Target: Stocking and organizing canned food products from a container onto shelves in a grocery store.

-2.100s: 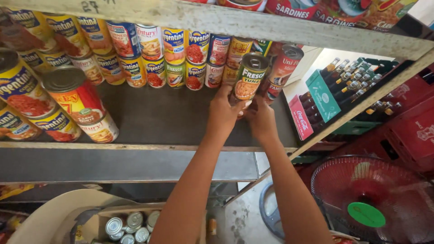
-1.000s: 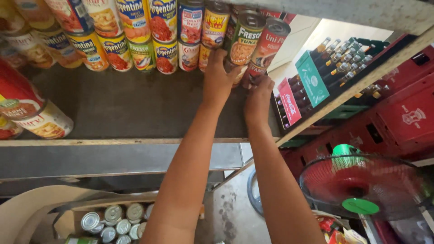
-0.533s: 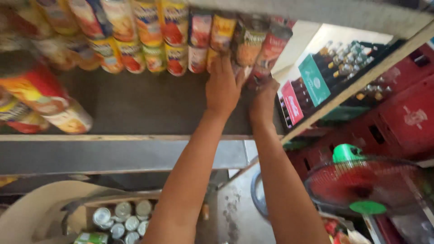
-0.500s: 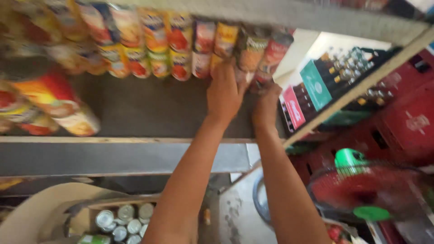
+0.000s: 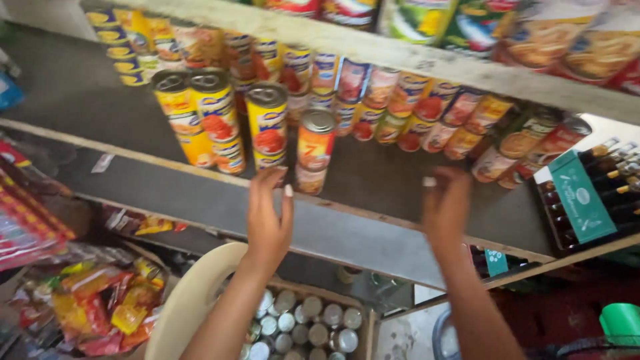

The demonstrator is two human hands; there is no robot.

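My left hand (image 5: 268, 217) is raised with fingers apart and holds nothing; it hovers in front of the shelf's front edge (image 5: 200, 197), just below a stack of yellow and red cans (image 5: 268, 130) and an orange can stack (image 5: 315, 150). My right hand (image 5: 445, 203) is also empty with its fingers loosely spread. It hangs before the dark shelf surface, below the back row of cans (image 5: 400, 110). Neither hand touches a can.
An upper shelf board (image 5: 427, 60) carries more cans and packets. Below stand a cardboard box of cans seen from above (image 5: 307, 327), a beige chair back (image 5: 193, 300), snack packets (image 5: 100, 300) at left, a crate of dark bottles (image 5: 600, 180) and a green-topped fan (image 5: 620, 323) at right.
Both hands have let go of the cans at the shelf's right end and drawn back down and apart. The view has swung left, showing the front can stacks.
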